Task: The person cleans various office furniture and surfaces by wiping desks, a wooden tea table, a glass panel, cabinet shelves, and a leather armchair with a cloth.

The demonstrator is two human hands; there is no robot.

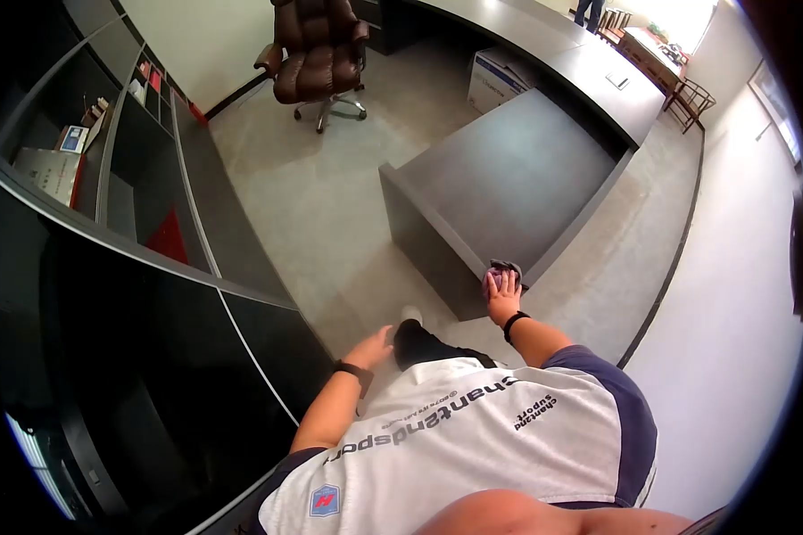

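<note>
My right hand [505, 296] presses a crumpled dark purple-grey cloth [506, 267] against the near corner of a low grey side cabinet [509, 169] that joins the desk. Its fingers lie spread over the cloth, and a black band circles the wrist. Away from the furniture, my left hand [371, 346] hangs beside my leg with its fingers apart and nothing in it. It also has a dark band at the wrist.
A brown leather office chair [317, 58] stands beyond the cabinet. Under the long desk [562, 45] sits a white carton [495, 85]. Dark shelving [143, 205] lines the left, a white wall [723, 357] the right. Another person's legs [589, 12] show far back.
</note>
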